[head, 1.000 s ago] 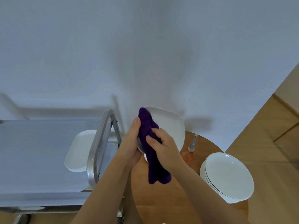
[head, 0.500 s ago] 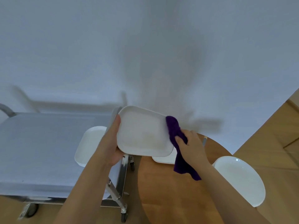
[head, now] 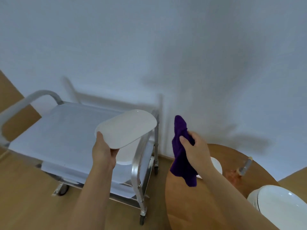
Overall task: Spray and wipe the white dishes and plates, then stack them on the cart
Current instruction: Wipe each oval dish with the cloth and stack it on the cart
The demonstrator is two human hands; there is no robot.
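Left hand gripped white rounded-rectangular dish over steel cart; right hand clutched purple cloth above round wooden table.

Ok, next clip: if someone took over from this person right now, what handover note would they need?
Left hand holds a white rectangular dish by its near edge, above the cart.
Right hand grips the purple cloth over the round wooden table.
Done: at least one white dish already lies on the cart, under the held one.
Left: set the held dish on that stack. A stack of round plates and another dish, mostly hidden behind the right hand, wait on the table, with the spray bottle beside them.
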